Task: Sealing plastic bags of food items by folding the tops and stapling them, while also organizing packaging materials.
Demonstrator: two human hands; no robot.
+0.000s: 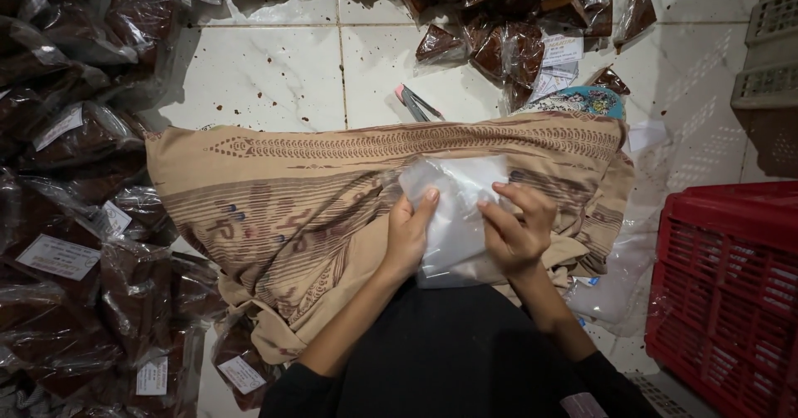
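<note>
Both hands, left (pixel 409 233) and right (pixel 517 228), pinch an empty clear bag (pixel 453 218) that looks feather-light, floppy and slippery, so best gripped at the edges.

I see a beige patterned cloth (pixel 316 185) spread across the lap over a white tiled floor (pixel 258 73) speckled with brown crumbs. Clear packets of dark brown blocks (pixel 75 218) pile at my left and more (pixel 515 27) lie ahead. A red plastic crate (pixel 731 285) stands right; pink-handled scissors (pixel 416 102) lie beyond the cloth.
</note>
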